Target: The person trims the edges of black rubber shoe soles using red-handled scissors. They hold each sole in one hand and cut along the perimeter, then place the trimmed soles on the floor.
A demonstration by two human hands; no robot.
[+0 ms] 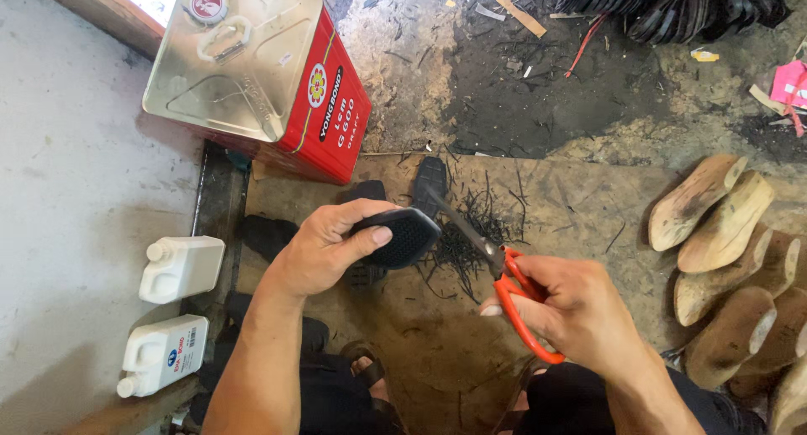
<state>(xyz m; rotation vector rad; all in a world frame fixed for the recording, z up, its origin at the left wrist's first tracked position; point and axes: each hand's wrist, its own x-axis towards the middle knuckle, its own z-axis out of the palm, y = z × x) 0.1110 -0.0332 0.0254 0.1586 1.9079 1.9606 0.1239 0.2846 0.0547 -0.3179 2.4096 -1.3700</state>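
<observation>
My left hand (324, 246) grips a black rubber shoe sole (402, 236) by its rounded end, thumb pressed on its textured face. My right hand (572, 309) holds scissors (504, 275) with orange handles, fingers through the loops. The grey blades point up and left, and their tip meets the edge of the sole. Thin black rubber trimmings (471, 233) lie scattered on the brown board (588, 200) under the blades. Another black sole (430, 179) lies flat just behind the one I hold.
A red and silver square metal can (261, 73) stands at the back left. Two white plastic bottles (181, 268) (164, 353) lie at the left. Several wooden shoe lasts (723, 250) are piled at the right. A stack of black soles (672, 6) sits at the top right.
</observation>
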